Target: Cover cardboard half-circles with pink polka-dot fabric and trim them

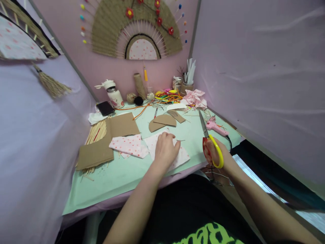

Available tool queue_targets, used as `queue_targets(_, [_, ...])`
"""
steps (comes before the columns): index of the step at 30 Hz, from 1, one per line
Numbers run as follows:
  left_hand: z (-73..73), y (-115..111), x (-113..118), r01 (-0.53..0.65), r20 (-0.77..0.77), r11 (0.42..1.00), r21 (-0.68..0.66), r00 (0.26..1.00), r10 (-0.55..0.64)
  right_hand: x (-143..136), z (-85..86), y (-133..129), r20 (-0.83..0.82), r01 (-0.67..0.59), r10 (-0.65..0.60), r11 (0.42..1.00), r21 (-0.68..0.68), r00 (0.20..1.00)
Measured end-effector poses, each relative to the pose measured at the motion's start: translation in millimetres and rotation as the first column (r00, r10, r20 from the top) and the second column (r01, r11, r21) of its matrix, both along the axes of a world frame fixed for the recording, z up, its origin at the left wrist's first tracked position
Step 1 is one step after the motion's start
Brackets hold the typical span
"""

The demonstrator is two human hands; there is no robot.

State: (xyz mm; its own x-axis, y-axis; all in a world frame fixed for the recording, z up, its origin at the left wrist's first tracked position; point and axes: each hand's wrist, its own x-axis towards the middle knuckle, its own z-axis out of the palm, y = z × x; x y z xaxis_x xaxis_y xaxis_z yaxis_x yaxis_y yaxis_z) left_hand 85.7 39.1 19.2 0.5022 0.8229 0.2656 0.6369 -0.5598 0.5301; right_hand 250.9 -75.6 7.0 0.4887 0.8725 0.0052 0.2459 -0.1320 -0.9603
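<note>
My left hand [165,146] rests on a pale fabric piece [184,157] at the front middle of the table. Its fingers are bent over the cloth and the thumb stands apart from them. My right hand [214,152] grips a pair of scissors [203,123] with one red and one yellow handle loop. The blades point away from me and look nearly closed, and they are apart from the cloth. Left of my left hand lies a white fabric piece with pink dots [129,145]. Half-round cardboard pieces [165,120] lie just beyond it.
Cardboard sheets [95,156] and thin wooden sticks [92,135] lie at left, near a phone [105,108] and a bottle [115,96]. A pink glue gun [215,127] with a cord is at right. Coloured cords [169,97] and crumpled pink fabric [195,98] fill the back. A large fan [106,34] hangs behind.
</note>
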Motion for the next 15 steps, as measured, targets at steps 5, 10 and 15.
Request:
queue_targets(5, [5.1, 54.2, 37.7, -0.118, -0.360, 0.993, -0.015, 0.927, 0.105, -13.0, 2.8, -3.0, -0.072, -0.066, 0.067, 0.998, 0.015, 0.995])
queue_targets(10, [-5.7, 77.5, 48.6, -0.107, -0.383, 0.994, 0.005, 0.918, 0.101, -12.4, 4.2, -13.0, -0.108, -0.099, 0.109, 0.991, 0.090, 0.988])
queue_targets(15, [11.4, 55.7, 83.7, 0.058, -0.149, 0.997, 0.055, 0.988, -0.049, -21.5, 28.1, -36.5, -0.228, 0.000, 0.056, 0.971, 0.240, 0.972])
